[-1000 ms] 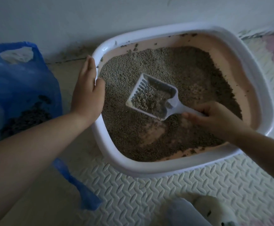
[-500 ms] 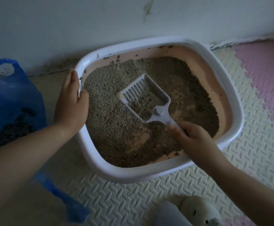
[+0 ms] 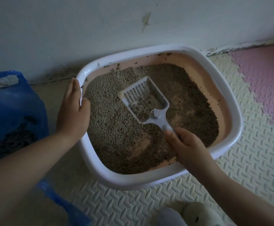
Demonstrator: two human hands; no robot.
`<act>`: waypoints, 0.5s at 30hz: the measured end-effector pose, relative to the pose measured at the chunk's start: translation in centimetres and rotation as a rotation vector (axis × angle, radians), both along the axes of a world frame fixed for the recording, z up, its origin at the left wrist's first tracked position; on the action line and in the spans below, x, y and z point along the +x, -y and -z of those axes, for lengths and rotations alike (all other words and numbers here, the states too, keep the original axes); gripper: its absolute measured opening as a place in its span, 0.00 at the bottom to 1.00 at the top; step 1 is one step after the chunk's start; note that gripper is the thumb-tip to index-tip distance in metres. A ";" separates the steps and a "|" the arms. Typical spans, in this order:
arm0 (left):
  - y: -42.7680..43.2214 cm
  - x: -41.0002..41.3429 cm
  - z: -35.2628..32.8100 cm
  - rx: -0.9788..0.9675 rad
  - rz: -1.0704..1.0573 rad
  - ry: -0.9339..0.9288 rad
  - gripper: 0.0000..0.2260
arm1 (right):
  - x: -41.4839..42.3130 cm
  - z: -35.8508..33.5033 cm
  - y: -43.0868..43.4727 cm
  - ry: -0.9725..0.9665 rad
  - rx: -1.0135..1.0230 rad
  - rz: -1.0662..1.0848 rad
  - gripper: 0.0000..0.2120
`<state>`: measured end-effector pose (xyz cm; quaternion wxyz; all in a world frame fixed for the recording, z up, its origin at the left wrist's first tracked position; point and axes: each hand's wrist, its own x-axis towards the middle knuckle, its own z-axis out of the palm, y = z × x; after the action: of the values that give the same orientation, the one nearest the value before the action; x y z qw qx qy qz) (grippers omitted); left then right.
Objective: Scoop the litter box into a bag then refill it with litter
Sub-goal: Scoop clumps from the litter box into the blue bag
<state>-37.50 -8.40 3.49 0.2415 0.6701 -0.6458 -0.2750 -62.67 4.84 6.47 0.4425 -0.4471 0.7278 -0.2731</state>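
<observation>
In the head view, the litter box (image 3: pixel 133 183) is seen on the floor (image 3: pixel 51 95), close to the wall (image 3: pixel 84 30), with its near side on the mat (image 3: pixel 255 160). Its left rim is held by the left hand (image 3: pixel 72 111): the thumb is hooked over the rim and the fingers are laid on the outside. The handle of the scoop (image 3: pixel 142 95) is gripped in the right hand (image 3: pixel 188 147), with the fingers wrapped round it. The scoop is held over the middle of the litter (image 3: pixel 110 124), and only a little litter is seen in it, near the handle end. The bag (image 3: pixel 14 111) is seen at the far left, well apart from the scoop, with dark stuff in it.

A few things could go wrong. The scoop has to be carried over the rim and the left hand to reach the bag, so bits could be dropped on the floor. Small grains could be lost through the slots if the scoop is shaken on the way. The bag is soft and is not held open, so its mouth could be missed. The box could be pushed along if the rim is let go. The room is dim, so dirty lumps could be missed.
</observation>
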 end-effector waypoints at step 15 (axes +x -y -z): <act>-0.1 -0.1 -0.2 0.014 0.001 -0.011 0.25 | 0.0 -0.9 1.2 0.489 0.197 0.099 0.18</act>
<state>-37.60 -8.34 3.68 0.2405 0.6700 -0.6427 -0.2834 -62.64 3.64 7.35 0.6326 -0.2867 0.6432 -0.3222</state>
